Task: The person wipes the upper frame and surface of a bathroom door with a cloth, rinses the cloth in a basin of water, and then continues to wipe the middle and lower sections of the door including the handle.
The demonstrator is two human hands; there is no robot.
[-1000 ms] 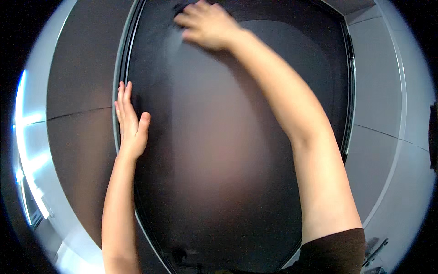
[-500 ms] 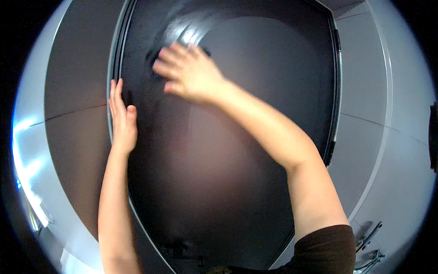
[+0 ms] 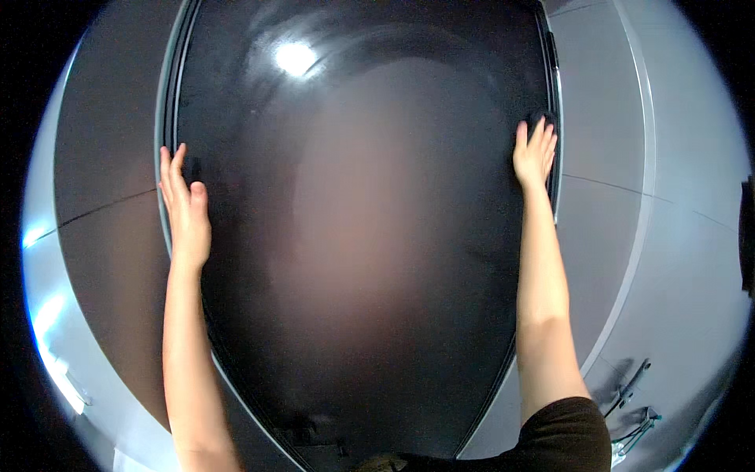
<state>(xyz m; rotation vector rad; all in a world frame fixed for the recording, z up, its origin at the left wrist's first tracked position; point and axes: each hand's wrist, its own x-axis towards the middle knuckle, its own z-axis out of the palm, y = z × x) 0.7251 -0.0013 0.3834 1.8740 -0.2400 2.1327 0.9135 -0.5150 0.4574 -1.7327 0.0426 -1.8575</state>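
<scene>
A large dark, glossy panel in a black frame fills the middle of the view, with a bright light reflection and faint curved streaks near its top. My left hand rests along the panel's left frame, fingers stretched up and thumb apart. At the right border my right hand lies flat, its fingers extended upward against the frame. A dark patch shows around those fingertips; whether it is a black cloth or a shadow, I cannot tell.
Brown-grey tiled wall flanks the panel on the left, grey tiled wall on the right. A dark rod-like fitting with a hose sits at the lower right. Bright light strikes the far left edge.
My right hand has swept from the panel's upper left across to its right border, and that arm is straighter. My left hand stays at the left frame; the view has shifted slightly.
</scene>
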